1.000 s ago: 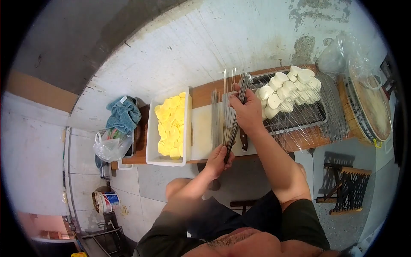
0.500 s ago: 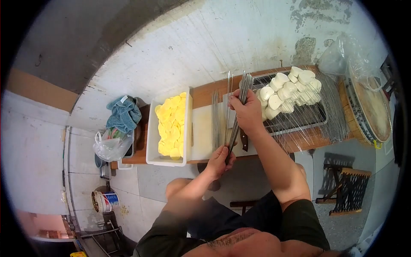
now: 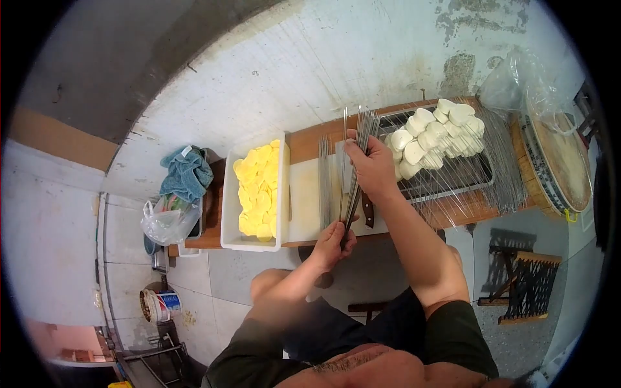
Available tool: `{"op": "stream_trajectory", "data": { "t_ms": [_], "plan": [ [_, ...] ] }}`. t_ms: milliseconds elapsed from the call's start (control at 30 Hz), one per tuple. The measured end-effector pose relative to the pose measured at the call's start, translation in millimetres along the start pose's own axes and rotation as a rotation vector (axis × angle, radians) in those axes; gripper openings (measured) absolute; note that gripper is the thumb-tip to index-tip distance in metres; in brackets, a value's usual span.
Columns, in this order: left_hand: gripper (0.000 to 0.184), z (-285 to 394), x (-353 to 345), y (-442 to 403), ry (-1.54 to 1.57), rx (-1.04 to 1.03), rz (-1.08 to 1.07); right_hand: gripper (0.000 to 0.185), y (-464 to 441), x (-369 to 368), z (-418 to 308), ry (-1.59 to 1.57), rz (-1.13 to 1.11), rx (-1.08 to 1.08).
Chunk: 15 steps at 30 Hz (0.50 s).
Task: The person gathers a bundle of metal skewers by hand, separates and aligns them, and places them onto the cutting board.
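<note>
A bundle of thin metal skewers (image 3: 351,202) stands slanted between my hands, with a few skewers apart on its left side. My left hand (image 3: 334,246) is closed around the lower ends at the front edge of the table. Higher up, my right hand (image 3: 376,169) grips the bundle, thumb toward the separated skewers. More metal skewers (image 3: 325,184) lie on the pale cutting board (image 3: 304,207) just left of my hands. Under my right forearm shows the brown handle of a knife (image 3: 368,211). Thick white slices (image 3: 427,139) threaded on skewers are piled right of my right hand.
A white tub (image 3: 282,213) of yellow slices (image 3: 259,187) stands left of the board. The white pieces rest over a dark metal tray (image 3: 453,191), with many skewers (image 3: 504,168) beyond. Farther right is a round drum-like wooden block (image 3: 559,161). A blue towel (image 3: 187,173) lies far left.
My right hand has shifted slightly left, and the upper ends of the skewers have spread a little. My left hand stays in place on the lower ends.
</note>
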<state>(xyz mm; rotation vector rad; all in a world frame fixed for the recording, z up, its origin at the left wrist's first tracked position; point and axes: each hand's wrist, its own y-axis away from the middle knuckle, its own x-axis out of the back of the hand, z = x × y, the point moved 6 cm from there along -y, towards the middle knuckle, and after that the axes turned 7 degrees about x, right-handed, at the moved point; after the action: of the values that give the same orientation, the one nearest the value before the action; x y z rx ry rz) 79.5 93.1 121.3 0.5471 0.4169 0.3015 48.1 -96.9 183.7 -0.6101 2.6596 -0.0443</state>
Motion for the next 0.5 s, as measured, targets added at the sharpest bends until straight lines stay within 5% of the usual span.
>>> {"op": "stream_trajectory", "data": {
  "t_ms": [300, 400, 500],
  "plan": [
    [0.046, -3, 1, -2, 0.023, -0.029, -0.033, 0.024, 2, 0, -5, 0.059, 0.015, 0.016],
    [0.046, 0, 4, -2, -0.199, -0.111, -0.010, 0.020, 3, 0, -4, 0.016, 0.002, -0.023],
    [0.048, -9, 2, -3, 0.042, 0.086, -0.099, 0.013, 1, 1, 10, -0.233, 0.032, -0.144]
  ]
}}
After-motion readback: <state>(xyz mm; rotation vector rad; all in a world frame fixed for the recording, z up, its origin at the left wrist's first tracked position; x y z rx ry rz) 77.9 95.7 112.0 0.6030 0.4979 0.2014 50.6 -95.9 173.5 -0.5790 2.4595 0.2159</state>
